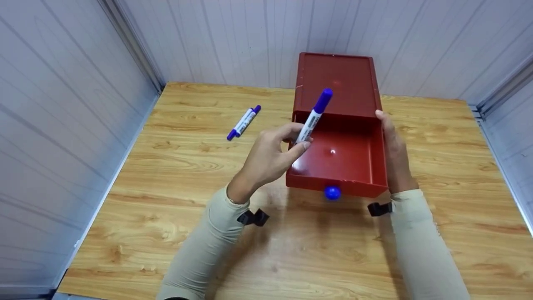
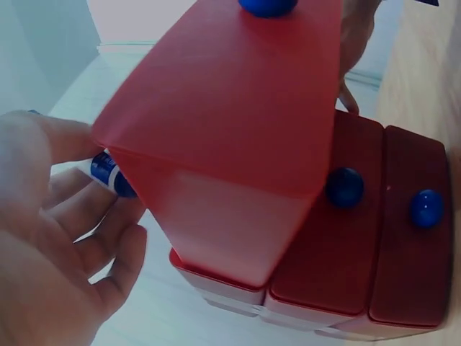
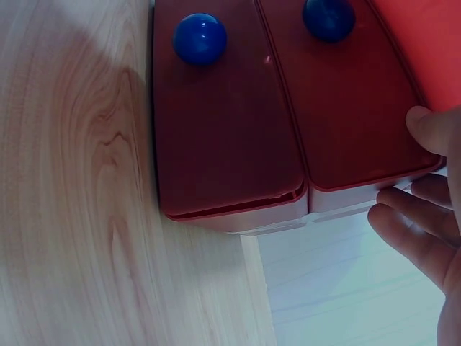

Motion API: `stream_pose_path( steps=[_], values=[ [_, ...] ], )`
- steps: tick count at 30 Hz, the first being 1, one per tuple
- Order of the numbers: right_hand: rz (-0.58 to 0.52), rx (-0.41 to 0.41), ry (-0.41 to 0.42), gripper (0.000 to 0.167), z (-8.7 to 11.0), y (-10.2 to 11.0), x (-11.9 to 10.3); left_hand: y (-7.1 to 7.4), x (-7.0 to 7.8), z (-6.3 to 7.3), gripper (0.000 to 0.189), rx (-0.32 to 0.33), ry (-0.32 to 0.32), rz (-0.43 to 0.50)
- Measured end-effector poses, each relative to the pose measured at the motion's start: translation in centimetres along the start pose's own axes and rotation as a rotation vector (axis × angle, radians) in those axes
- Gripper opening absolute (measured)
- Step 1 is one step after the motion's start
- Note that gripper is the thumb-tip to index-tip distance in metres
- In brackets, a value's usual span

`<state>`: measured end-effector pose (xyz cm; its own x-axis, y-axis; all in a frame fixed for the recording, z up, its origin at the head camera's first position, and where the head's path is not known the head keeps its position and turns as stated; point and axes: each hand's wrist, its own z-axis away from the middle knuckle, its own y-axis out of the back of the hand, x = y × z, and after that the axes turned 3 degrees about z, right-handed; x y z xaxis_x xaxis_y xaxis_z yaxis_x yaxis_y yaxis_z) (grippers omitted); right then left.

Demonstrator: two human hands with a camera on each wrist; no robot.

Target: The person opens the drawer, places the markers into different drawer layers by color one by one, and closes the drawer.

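In the head view, my left hand point(image 1: 272, 152) pinches a white marker with a violet-blue cap point(image 1: 311, 118), tilted with the cap up. It is at the left wall of the pulled-out top drawer point(image 1: 345, 160) of a red drawer unit point(image 1: 337, 79). A blue knob point(image 1: 332, 193) sits on that drawer's front. No other marker shows on its floor. My right hand point(image 1: 395, 150) rests along the unit's right side. The right wrist view shows its thumb point(image 3: 428, 130) at the edge of a lower drawer front point(image 3: 360, 108), fingers extended beside the side wall.
Two similar markers point(image 1: 244, 122) lie side by side on the wooden table point(image 1: 166, 187), left of the unit. Pale panelled walls point(image 1: 233, 41) enclose the table at the back and sides. Below the open drawer, a bottom drawer point(image 3: 223, 144) with a blue knob stands closed.
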<state>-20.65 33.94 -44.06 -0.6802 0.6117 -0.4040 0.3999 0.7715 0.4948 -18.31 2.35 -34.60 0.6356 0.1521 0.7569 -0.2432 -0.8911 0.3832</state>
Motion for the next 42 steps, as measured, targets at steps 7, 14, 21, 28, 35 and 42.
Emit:
stream_pose_path(
  steps=[7, 14, 21, 28, 35, 42],
  values=[
    [0.010, 0.035, -0.014, 0.063, 0.0, -0.1, 0.2, 0.2, 0.9, -0.8, 0.021, -0.205, 0.072, -0.074],
    [0.010, 0.020, -0.036, 0.065, 0.7, 0.0, 0.3, -0.2, 1.5, -1.4, 0.024, -0.378, 0.121, -0.201],
    [0.041, -0.012, -0.062, 0.064, 0.7, 0.2, 0.2, -0.9, 2.0, -1.6, 0.019, -0.457, 0.110, -0.319],
    [0.071, -0.031, -0.022, 0.071, 0.6, 0.2, 0.3, -1.2, 2.0, -1.8, 0.013, -0.533, 0.089, -0.418],
    [0.107, -0.056, -0.016, 0.072, 0.2, 0.4, 0.0, -1.3, 1.9, -2.1, 0.011, -0.587, -0.003, -0.516],
    [0.103, -0.067, -0.038, 0.070, 0.3, 0.4, 0.0, -1.1, 2.2, -2.4, 0.012, -0.639, 0.004, -0.548]
  ],
)
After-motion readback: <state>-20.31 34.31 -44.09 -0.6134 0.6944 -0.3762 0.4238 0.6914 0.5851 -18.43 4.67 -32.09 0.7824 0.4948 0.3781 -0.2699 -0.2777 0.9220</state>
